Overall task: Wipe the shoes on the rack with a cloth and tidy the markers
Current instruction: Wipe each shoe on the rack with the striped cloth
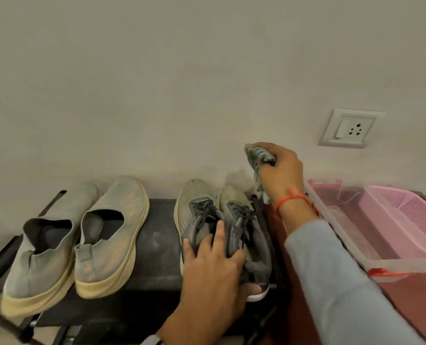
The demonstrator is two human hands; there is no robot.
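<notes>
Against the wall, our right hand (280,168) bunches the cloth (258,161) just beyond the laced shoes (221,220) our left hand (213,260) grips.

The left hand (213,265) reaches in from the bottom edge, back of the hand up, forearm bare. Its fingers are spread and bent downward, the thumb out to the right; they curl over and grip what lies beneath the palm, the middle finger stretched farthest forward.

The right hand (280,170) is raised higher and farther forward, knuckles toward the camera, wrist bent so the hand tips to the left. Its fingers are curled tightly round what it holds, fingertips tucked out of sight. A red thread is tied about the wrist, and a light grey sleeve covers the forearm, which runs down to the lower right corner.
</notes>
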